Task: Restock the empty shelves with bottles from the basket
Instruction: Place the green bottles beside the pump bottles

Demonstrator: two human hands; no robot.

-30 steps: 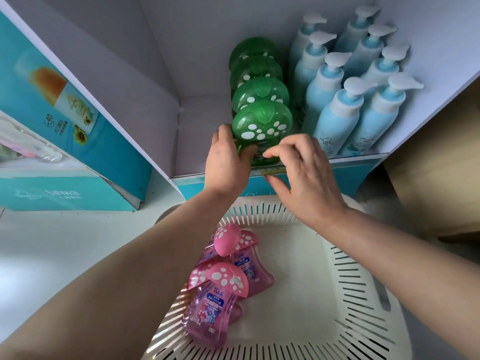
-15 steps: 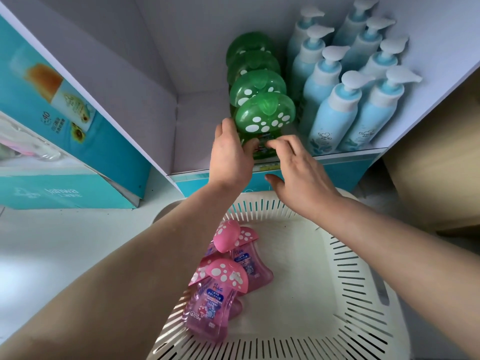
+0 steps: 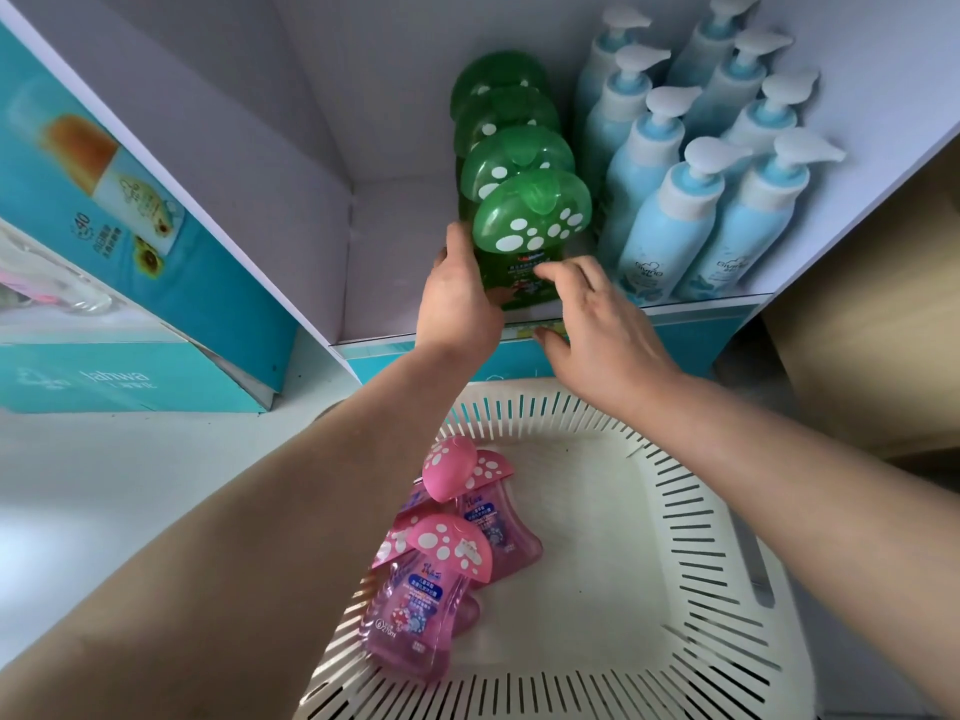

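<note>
We see bright, even, cool light with no lamp in view, and we cannot tell its direction. It leaves the shelf (image 3: 291, 200) walls a pale lilac, with only soft shadows beneath the pink bottles (image 3: 415, 589) in the basket (image 3: 675, 589). Small glare spots sit on the glossy cap of the front green bottle (image 3: 530, 215). The wide lens bows straight edges toward the corners. The right hand (image 3: 597, 330) looks slightly smeared at its fingertips (image 3: 550, 270), and the white surface (image 3: 130, 485) at left is nearly washed out.
</note>
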